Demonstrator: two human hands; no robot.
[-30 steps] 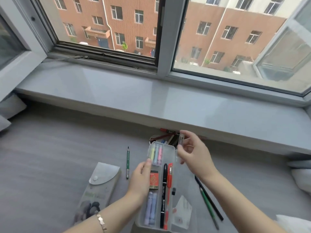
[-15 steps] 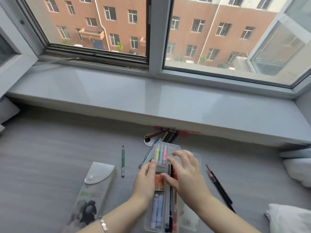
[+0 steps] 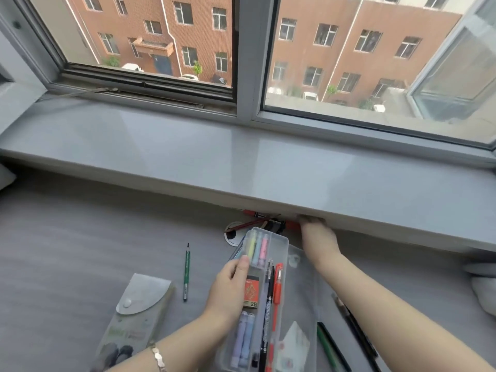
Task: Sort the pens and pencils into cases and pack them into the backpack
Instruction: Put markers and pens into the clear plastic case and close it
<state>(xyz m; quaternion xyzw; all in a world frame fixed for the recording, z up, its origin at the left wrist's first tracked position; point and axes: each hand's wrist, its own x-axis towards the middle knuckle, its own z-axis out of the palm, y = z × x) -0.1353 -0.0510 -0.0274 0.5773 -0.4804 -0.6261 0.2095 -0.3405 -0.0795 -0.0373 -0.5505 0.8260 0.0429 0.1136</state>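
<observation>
A clear plastic case (image 3: 280,241) lies open on the grey desk, its lid (image 3: 304,294) flat to the right. Inside are pastel highlighters (image 3: 257,248), a 2B eraser box (image 3: 251,291), a black pen (image 3: 268,307) and a red pen (image 3: 277,288). My left hand (image 3: 230,285) grips the case's left edge. My right hand (image 3: 318,237) reaches to a pile of pens and pencils (image 3: 265,222) under the window sill, with its fingertips hidden by the sill. A green pencil (image 3: 186,272) lies loose to the left. No backpack is in view.
A grey snap-flap pouch (image 3: 139,315) lies at the lower left. Dark and green pencils (image 3: 349,326) lie right of the lid. A round cable hole (image 3: 233,234) sits beside the pile. The broad window sill (image 3: 241,162) overhangs the desk's far edge.
My right hand left the top of the case and stretched forward to the pile under the sill. My left hand kept hold of the case's left edge.
</observation>
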